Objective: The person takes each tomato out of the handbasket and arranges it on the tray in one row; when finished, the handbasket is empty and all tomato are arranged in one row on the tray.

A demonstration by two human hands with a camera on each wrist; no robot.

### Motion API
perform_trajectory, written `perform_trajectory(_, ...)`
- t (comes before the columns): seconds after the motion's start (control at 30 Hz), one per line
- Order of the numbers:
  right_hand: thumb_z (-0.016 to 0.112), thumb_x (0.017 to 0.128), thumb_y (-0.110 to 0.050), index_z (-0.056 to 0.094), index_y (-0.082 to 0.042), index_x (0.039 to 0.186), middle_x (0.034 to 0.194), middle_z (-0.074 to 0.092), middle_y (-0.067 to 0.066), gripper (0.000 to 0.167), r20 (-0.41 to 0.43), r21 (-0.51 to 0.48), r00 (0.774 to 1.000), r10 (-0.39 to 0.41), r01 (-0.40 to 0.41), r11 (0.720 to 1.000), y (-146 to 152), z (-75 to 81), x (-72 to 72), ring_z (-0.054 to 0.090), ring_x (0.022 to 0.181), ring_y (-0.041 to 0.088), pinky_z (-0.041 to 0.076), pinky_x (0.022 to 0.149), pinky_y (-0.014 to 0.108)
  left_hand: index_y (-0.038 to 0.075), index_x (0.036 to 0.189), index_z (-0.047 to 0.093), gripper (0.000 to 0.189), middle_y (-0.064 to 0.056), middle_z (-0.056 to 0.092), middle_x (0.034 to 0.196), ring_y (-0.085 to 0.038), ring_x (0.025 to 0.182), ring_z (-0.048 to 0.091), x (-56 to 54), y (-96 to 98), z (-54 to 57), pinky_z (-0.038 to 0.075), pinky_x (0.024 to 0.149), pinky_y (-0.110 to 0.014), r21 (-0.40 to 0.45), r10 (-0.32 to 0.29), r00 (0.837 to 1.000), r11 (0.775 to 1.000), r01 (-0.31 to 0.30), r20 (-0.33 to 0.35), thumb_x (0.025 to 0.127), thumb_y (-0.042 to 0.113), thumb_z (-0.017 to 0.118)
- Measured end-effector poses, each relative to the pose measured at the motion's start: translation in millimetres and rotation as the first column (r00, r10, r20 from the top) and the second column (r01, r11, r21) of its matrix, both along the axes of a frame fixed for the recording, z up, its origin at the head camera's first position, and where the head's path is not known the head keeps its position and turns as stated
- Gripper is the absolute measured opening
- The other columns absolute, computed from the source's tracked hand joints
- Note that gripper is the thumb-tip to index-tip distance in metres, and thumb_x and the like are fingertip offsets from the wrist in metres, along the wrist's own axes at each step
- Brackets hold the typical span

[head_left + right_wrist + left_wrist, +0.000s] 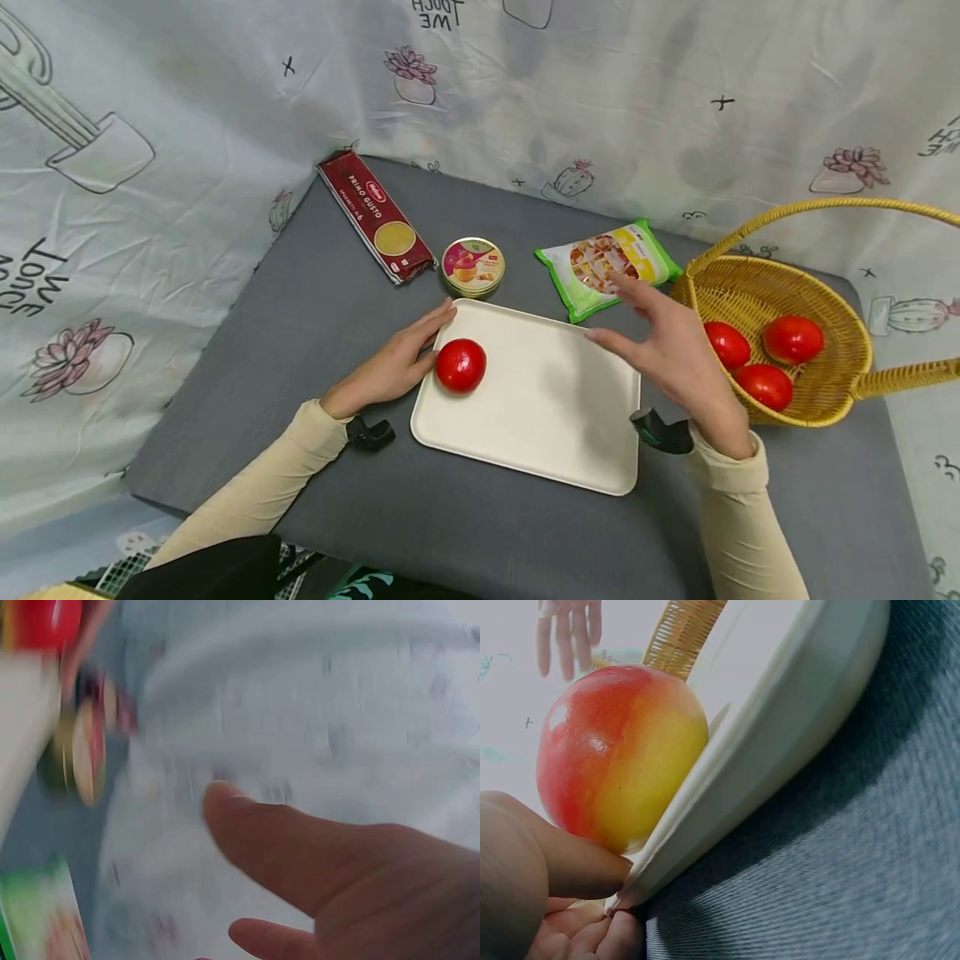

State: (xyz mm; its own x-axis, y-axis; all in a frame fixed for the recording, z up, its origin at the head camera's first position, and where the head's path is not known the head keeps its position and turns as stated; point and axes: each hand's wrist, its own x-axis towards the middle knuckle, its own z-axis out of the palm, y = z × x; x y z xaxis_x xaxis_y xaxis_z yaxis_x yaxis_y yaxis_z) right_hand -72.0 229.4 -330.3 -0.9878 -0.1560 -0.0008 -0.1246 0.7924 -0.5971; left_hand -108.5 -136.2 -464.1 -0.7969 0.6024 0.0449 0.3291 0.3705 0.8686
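A round red fruit, yellow on one side in the left wrist view, rests near the left end of a cream tray. My left hand pinches the tray's left edge, thumb on top and fingers beneath in the left wrist view, right beside the fruit. Over the tray's far right corner my right hand is held with thumb and fingers spread, nothing between them. Its thumb shows in the blurred right wrist view, apart from any object.
A yellow wicker basket with three red fruits stands at the right, its handle arching up. Behind the tray lie a red spaghetti pack, a round tin and a green-and-white bag. Printed curtains surround the grey table.
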Motion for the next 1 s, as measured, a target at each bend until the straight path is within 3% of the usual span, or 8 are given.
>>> perform_trajectory(0.17, 0.082, 0.094, -0.045, 0.043, -0.008, 0.163, 0.159, 0.048, 0.026, 0.087, 0.016, 0.076, 0.991, -0.13, 0.128, 0.989, 57.7, 11.4, 4.0, 0.053, 0.134, 0.055, 0.044, 0.105, 0.074, -0.004, 0.164, 0.032, 0.066, -0.018, 0.019, 0.176, -0.032, 0.16, 0.024, -0.9, -1.2, -0.3, 0.036, 0.121, -0.045, -0.002, 0.003, 1.0, 1.0, -0.003, 0.009, 0.103, -0.009, 0.058)
perform_trajectory(0.3, 0.076, 0.098, -0.049, 0.039, -0.007, 0.165, 0.158, 0.047, 0.03, 0.087, 0.072, 0.132, 0.983, -0.167, 0.156, 0.979, 100.6, 9.5, 1.7, 0.052, 0.13, 0.056, 0.044, 0.1, 0.075, -0.003, 0.165, 0.031, 0.067, -0.017, 0.017, 0.176, -0.033, 0.16, 0.023, -1.5, -3.5, -1.0, 0.036, 0.121, -0.047, -0.011, 0.008, 1.0, 1.0, -0.008, 0.013, 0.103, -0.009, 0.057)
perform_trajectory(0.43, 0.071, 0.101, -0.05, 0.036, 0.002, 0.163, 0.15, 0.049, 0.038, 0.087, 0.162, 0.219, 0.974, -0.158, 0.121, 0.968, 135.3, 1.0, -4.7, 0.053, 0.121, 0.056, 0.046, 0.093, 0.074, -0.003, 0.165, 0.031, 0.068, -0.016, 0.018, 0.176, -0.032, 0.16, 0.023, -0.8, -3.9, -0.7, 0.036, 0.121, -0.046, -0.018, 0.012, 1.0, 1.0, -0.012, 0.006, 0.103, -0.008, 0.058)
perform_trajectory(0.67, 0.065, 0.104, -0.052, 0.03, 0.01, 0.161, 0.145, 0.047, 0.046, 0.091, 0.37, 0.276, 0.92, -0.13, 0.025, 0.961, 166.7, -15.9, -14.0, 0.051, 0.124, 0.061, 0.046, 0.099, 0.074, -0.001, 0.165, 0.032, 0.069, -0.016, 0.019, 0.176, -0.032, 0.16, 0.024, 0.5, -2.5, 0.0, 0.036, 0.121, -0.046, -0.039, 0.016, 1.0, 0.999, -0.016, 0.009, 0.103, -0.007, 0.061)
perform_trajectory(0.83, 0.065, 0.106, -0.044, 0.033, 0.012, 0.159, 0.149, 0.045, 0.044, 0.083, 0.394, 0.242, 0.916, -0.071, -0.029, 0.97, 173.1, -23.8, -17.3, 0.051, 0.13, 0.059, 0.047, 0.101, 0.071, -0.001, 0.165, 0.032, 0.07, -0.016, 0.019, 0.176, -0.032, 0.16, 0.024, 0.8, 0.3, 0.7, 0.036, 0.12, -0.046, -0.037, 0.013, 1.0, 0.999, -0.013, 0.012, 0.102, -0.007, 0.061)
perform_trajectory(1.0, 0.066, 0.106, -0.037, 0.038, 0.011, 0.157, 0.146, 0.049, 0.044, 0.075, 0.377, 0.261, 0.925, -0.039, -0.066, 0.963, 176.9, -29.7, -20.6, 0.058, 0.121, 0.055, 0.051, 0.093, 0.065, -0.001, 0.165, 0.033, 0.069, -0.016, 0.019, 0.176, -0.033, 0.16, 0.024, -0.3, 1.1, -0.4, 0.036, 0.12, -0.047, -0.034, 0.012, 1.0, 0.999, -0.012, 0.006, 0.103, -0.007, 0.061)
